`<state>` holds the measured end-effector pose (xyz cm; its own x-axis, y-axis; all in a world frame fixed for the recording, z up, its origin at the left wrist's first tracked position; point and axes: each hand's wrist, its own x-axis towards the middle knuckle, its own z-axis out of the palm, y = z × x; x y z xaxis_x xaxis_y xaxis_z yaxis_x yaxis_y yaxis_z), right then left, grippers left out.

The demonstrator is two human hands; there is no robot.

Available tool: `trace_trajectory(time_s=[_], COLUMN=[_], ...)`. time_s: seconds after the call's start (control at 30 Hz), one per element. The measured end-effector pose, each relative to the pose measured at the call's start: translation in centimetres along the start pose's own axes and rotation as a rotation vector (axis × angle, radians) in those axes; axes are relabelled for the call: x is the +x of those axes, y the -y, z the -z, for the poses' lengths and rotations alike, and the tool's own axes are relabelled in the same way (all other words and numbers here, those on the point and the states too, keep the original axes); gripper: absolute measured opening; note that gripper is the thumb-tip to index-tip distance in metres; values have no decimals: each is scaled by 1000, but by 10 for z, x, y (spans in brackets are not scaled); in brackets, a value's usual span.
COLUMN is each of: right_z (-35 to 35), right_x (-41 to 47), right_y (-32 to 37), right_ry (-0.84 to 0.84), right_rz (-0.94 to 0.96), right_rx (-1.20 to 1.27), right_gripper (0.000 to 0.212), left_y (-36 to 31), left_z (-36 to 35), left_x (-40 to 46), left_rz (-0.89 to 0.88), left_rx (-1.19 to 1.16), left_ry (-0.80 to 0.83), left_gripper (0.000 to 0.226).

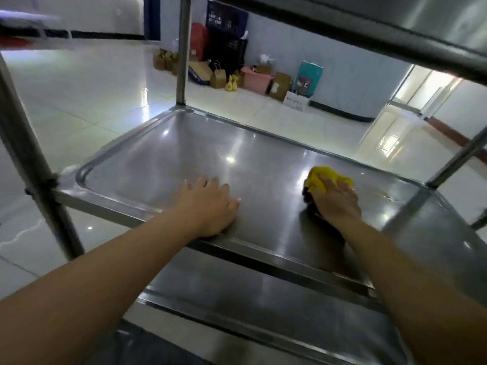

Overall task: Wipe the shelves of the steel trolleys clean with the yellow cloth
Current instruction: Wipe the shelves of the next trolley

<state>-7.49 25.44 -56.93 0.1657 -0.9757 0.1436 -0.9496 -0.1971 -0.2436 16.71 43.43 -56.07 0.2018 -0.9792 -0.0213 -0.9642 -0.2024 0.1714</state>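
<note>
The steel trolley's middle shelf (pixel 168 143) fills the view, shiny and rimmed. My right hand (pixel 336 201) presses the bunched yellow cloth (pixel 322 177) down on the shelf's right part, fingers over it. My left hand (pixel 210 204) lies flat on the shelf near its front edge, fingers spread, holding nothing. A lower shelf (pixel 263 299) shows beneath my forearms, and the upper shelf's underside (pixel 395 35) crosses the top right.
Upright steel posts stand at the left front (pixel 29 159), far corner (pixel 183 54) and right (pixel 458 159). A small yellowish stain (pixel 387 196) marks the shelf's right edge. Cardboard boxes, a pink bin (pixel 257 79) and bags line the far wall on the tiled floor.
</note>
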Motion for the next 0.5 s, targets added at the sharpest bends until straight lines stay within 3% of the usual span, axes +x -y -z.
trace_trajectory(time_s=[0.1, 0.2, 0.4, 0.5], right_z=[-7, 2, 47, 63], right_x=[-18, -44, -67, -80], right_y=[31, 19, -118, -176], right_ry=[56, 159, 21, -61], right_rz=[253, 489, 193, 60], right_rx=[21, 156, 151, 140], right_gripper=[49, 52, 49, 49], left_y=[-40, -76, -135, -176], left_z=[-6, -11, -20, -26], left_x=[16, 30, 49, 54], left_rz=[-49, -7, -99, -164], left_rx=[-21, -1, -47, -24], left_ry=[0, 26, 59, 104], left_gripper=[41, 43, 45, 57])
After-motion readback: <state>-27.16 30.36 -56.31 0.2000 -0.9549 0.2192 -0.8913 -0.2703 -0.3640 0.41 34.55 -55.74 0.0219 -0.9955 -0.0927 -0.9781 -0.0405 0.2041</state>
